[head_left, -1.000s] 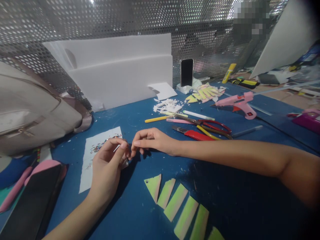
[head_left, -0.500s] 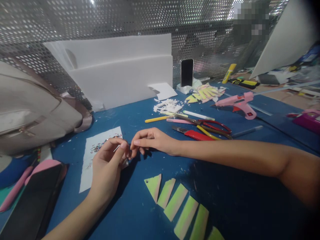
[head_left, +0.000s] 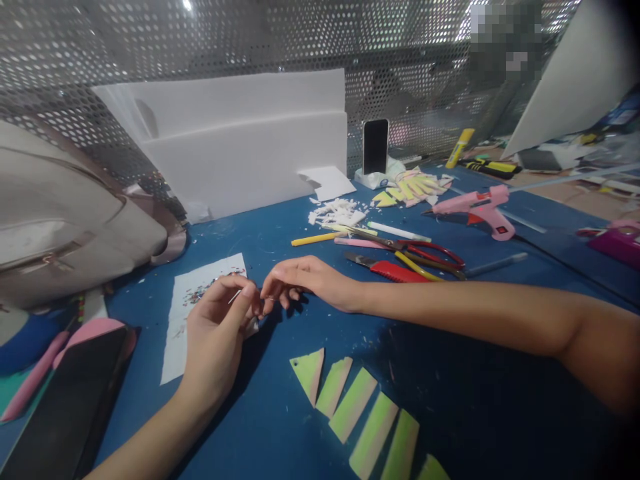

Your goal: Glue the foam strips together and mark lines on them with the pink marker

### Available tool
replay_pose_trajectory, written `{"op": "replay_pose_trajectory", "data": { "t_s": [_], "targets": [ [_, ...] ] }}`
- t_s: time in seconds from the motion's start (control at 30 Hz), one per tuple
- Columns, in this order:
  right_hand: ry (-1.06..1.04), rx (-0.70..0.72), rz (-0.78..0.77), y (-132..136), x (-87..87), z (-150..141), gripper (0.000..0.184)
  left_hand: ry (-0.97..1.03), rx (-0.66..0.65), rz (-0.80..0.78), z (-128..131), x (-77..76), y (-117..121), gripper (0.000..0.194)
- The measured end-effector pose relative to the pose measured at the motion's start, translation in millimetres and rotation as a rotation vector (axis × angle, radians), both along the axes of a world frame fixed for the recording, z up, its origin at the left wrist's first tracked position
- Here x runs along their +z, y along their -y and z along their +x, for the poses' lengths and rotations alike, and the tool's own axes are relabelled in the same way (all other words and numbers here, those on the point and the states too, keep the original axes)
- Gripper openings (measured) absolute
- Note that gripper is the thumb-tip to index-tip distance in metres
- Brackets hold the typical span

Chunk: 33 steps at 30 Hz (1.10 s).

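Observation:
My left hand (head_left: 217,333) is closed in a pinch over the right edge of the white paper sheet (head_left: 173,343). A thin pale sliver shows between thumb and forefinger, too small to name. Fingertip to fingertip with it, my right hand (head_left: 303,280) is curled palm down, and a faint thin line shines at its fingertips. What that hand holds is too fine to make out. Small multicoloured bits (head_left: 197,293) are scattered over the paper. Nearer to me, several green and pale pink cut pieces (head_left: 353,403) lie in a spaced row on the blue table (head_left: 265,407).
Red-handled scissors (head_left: 435,255), a red box cutter (head_left: 395,271) and markers (head_left: 315,239) lie beyond my right forearm. Behind them are white scraps (head_left: 337,212) and a pink glue gun (head_left: 480,208). A bag (head_left: 75,220) and a black phone (head_left: 65,393) are at left.
My right thumb and fingers have shifted slightly at the tips, and the thin line there now shows. My left hand keeps its pinch. The whole view has drifted a little.

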State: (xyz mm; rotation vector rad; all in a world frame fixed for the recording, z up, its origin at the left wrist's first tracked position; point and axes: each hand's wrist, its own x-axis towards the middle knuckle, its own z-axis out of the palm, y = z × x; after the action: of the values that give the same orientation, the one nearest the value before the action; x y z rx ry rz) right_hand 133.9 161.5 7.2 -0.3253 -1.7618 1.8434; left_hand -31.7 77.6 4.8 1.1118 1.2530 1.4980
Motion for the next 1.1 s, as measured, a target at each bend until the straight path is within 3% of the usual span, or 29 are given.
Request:
{"op": "replay_pose_trajectory", "data": {
  "t_s": [0.2,0.67,1.1],
  "targets": [
    [0.016,-0.039,-0.017,0,0.0,-1,0.020,-0.022,0.005,0.041,1,0.3,1,0.017],
    [-0.024,-0.052,-0.043,-2,-4.1,-2,0.016,-0.038,0.027,0.073,0,0.0,1,0.014],
    [0.102,-0.281,0.068,9,-1.8,0,0.022,-0.018,0.053,0.091,0,0.3,2,0.016]
  ]
}}
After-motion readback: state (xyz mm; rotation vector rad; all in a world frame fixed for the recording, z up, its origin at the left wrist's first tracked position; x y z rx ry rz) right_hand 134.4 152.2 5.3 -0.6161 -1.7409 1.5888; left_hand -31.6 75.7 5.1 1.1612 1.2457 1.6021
